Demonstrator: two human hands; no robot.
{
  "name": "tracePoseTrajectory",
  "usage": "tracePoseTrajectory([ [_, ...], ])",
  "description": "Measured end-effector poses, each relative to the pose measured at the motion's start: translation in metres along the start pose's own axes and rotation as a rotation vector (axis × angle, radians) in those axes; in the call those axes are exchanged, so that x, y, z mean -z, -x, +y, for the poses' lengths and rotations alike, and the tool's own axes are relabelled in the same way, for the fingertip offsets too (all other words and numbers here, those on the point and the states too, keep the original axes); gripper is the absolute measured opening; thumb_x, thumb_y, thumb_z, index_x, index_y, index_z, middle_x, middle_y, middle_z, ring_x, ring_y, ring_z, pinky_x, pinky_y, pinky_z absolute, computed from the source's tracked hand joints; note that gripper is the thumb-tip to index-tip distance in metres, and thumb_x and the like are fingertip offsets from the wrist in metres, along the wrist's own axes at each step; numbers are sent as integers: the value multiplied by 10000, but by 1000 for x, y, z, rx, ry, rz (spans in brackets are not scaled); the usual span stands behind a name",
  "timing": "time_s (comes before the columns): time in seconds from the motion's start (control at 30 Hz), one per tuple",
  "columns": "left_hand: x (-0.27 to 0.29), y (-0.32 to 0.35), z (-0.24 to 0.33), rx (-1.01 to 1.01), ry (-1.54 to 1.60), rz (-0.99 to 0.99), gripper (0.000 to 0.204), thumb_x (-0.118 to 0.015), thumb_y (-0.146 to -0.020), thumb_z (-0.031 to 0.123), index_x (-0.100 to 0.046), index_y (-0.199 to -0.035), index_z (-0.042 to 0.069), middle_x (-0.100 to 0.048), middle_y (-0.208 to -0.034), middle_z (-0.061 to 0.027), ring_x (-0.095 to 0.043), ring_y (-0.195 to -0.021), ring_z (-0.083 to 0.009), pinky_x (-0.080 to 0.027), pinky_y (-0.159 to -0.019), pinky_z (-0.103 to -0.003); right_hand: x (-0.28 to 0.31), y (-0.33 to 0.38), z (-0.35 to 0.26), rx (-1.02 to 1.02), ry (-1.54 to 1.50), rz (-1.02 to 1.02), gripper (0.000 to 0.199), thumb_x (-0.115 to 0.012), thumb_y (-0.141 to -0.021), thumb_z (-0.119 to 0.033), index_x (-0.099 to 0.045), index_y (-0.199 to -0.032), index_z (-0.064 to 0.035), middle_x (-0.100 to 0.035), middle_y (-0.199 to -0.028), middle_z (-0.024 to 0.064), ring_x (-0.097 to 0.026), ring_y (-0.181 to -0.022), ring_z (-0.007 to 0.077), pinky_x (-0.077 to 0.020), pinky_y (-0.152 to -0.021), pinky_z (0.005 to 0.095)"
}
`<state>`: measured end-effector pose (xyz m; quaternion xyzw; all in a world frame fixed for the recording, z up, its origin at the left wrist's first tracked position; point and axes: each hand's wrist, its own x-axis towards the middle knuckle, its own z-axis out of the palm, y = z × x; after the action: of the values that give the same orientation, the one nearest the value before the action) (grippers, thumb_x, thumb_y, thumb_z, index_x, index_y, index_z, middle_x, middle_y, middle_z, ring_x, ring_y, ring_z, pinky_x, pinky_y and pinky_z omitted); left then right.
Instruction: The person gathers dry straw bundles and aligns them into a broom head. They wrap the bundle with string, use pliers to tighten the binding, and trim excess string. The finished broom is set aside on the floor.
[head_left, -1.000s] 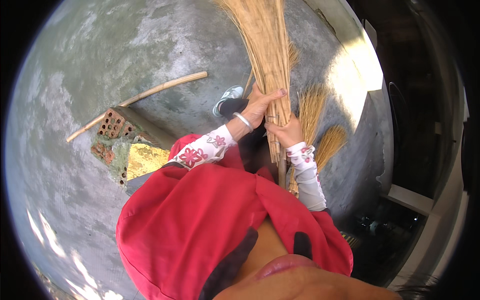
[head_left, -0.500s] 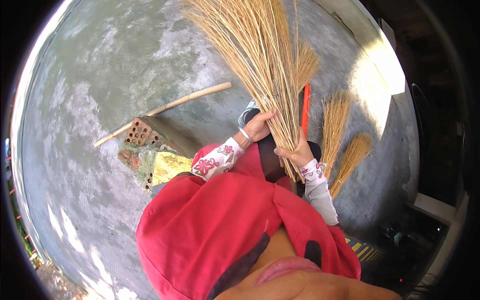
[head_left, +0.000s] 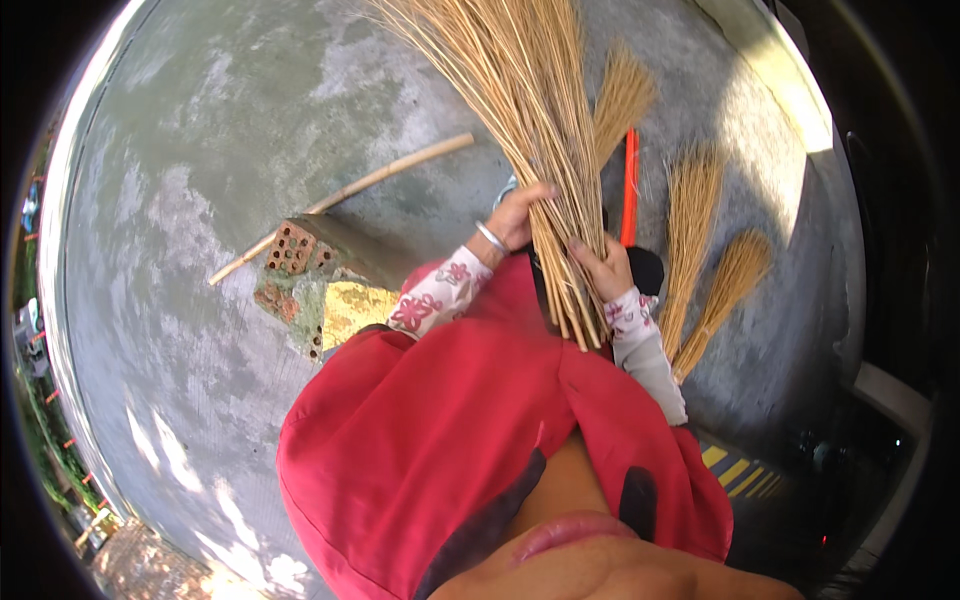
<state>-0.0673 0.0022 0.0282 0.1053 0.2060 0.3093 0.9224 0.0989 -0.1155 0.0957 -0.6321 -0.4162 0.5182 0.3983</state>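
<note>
A: What do the hands have hold of?

B: A big bundle of straw stalks [head_left: 520, 130], fanning from the centre up past the top edge, so its far end is cut off. The left hand [head_left: 520, 215] wraps the bundle's left side just above centre, fingers curled around the stalks. The right hand [head_left: 603, 265] clasps it from the right, slightly lower, near the cut ends.

A: Can you see the whole grip?

B: No. The stalks cover the palms and most fingertips; only knuckles and a silver bangle [head_left: 491, 238] on the left wrist show clearly.

A: What lies around?

B: On the grey concrete floor [head_left: 230, 130], three smaller straw bunches [head_left: 690, 230] to the right, one partly behind the main bundle. An orange-red stick [head_left: 629, 185] beside them is mostly hidden. A pale wooden pole [head_left: 350, 195] runs from left of centre toward the bundle, and a red hollow brick [head_left: 295, 250] sits on a mossy block beneath it.

A: And below?

B: A red garment [head_left: 440, 440] fills the lower centre and hides whatever is under the hands.
</note>
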Motion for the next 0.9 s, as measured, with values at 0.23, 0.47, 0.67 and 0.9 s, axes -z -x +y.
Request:
tracePoseTrajectory([
  [0.23,15,9,9,51,-13,-73,500,-611,-851,-19,-463,-1329,-14,-650,-1127,-166,-698,-928,-283,-612,-813,-416,2,1,-5,83,184,156,370,-696,-908,-280,-683,-1153,-2,-729,-947,119,-661,-854,151,-515,-784,304],
  [0.47,6,10,12,97,-39,-10,437,-652,-883,29,-494,-1290,4,-650,-1109,-150,-699,-926,-272,-614,-806,-414,17,-1,-12,92,528,118,536,-815,-738,-347,-656,-1119,-6,-712,-1021,207,-694,-952,345,-529,-854,397],
  [0.67,-2,1,1,16,-302,35,465,-684,-839,2,-551,-1284,-11,-660,-1152,-136,-657,-1057,-275,-552,-921,-418,25,-5,-32,-156,132,55,405,-760,-822,-200,-641,-1126,38,-725,-961,164,-710,-852,242,-565,-780,333],
  [0.9,12,8,9,48,-76,-156,719,-554,-783,-82,-346,-1461,34,-540,-1344,-208,-569,-1216,-377,-480,-1042,-550,84,23,-85,-73,-210,59,231,-643,-946,-186,-573,-1072,-6,-559,-772,26,-504,-549,95,-391,-439,237],
])
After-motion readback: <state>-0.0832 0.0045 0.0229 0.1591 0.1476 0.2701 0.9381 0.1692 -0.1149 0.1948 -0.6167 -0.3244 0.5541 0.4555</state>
